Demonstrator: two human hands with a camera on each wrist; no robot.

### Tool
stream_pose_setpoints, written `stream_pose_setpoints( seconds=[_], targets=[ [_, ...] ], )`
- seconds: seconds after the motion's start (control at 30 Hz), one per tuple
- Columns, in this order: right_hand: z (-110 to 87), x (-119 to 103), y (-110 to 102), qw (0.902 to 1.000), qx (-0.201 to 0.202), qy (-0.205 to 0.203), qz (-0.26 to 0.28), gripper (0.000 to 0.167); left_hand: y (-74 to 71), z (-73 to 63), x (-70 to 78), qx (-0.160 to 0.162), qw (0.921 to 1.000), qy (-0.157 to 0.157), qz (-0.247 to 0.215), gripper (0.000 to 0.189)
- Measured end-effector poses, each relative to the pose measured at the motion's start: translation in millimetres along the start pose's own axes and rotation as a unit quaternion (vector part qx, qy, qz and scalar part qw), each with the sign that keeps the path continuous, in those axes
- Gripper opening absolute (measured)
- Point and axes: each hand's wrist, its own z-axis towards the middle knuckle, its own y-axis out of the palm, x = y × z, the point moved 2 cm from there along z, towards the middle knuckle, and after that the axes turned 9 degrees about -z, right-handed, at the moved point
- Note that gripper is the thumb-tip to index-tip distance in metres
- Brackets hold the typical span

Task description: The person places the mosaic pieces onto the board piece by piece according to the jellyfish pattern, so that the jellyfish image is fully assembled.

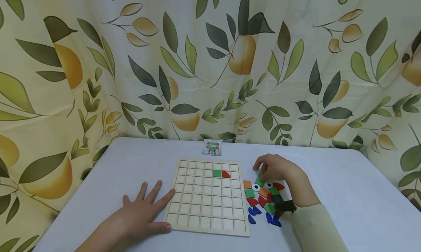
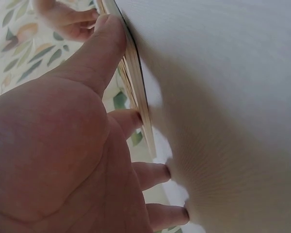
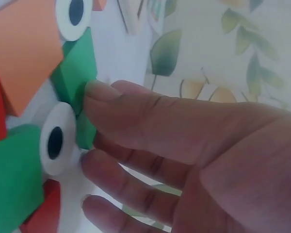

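A wooden grid board (image 1: 210, 232) lies on the white table, with a green square tile (image 1: 217, 173) and a red quarter-round tile (image 1: 226, 174) in neighbouring cells of an upper row. My left hand (image 1: 143, 210) is spread flat beside it, thumb and index finger at the board's left edge; in the left wrist view the thumb lies along that edge (image 2: 138, 87). My right hand (image 1: 276, 168) is over the loose pieces right of the board. Its thumb and index finger pinch a green tile (image 3: 76, 73), next to a white eye disc (image 3: 54, 138).
Loose red, orange, green and blue pieces (image 1: 252, 220) and round eye discs lie along the board's right side. A small pattern card (image 1: 212, 147) with a green and red figure sits behind the board. A leaf-and-fruit print curtain (image 1: 210, 80) hangs behind the table.
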Motion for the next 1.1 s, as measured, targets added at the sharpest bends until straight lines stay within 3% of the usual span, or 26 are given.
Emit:
stream_pose_setpoints(
  seconds=[0.33,0.6,0.93,1.1],
  targets=[
    [2.3,-3.3,2.3,0.9999,0.013,0.004,-0.009,0.03,-1.1,-1.3,0.0,0.007,0.9999,0.007,0.001,0.095],
    [2.9,-0.2,4.6,0.9997,0.024,-0.001,0.001,0.018,0.2,-3.2,-0.7,0.004,0.9999,0.012,-0.009,0.095],
    [0.3,-1.8,5.6,1.0,0.004,-0.006,0.0,0.018,0.1,-4.2,-0.2,0.007,0.9998,0.016,0.0,0.094],
    [0.4,-5.6,3.1,0.9995,0.02,-0.019,-0.017,0.018,-0.1,-5.3,0.8,0.007,0.9999,0.01,-0.004,0.093]
  ],
)
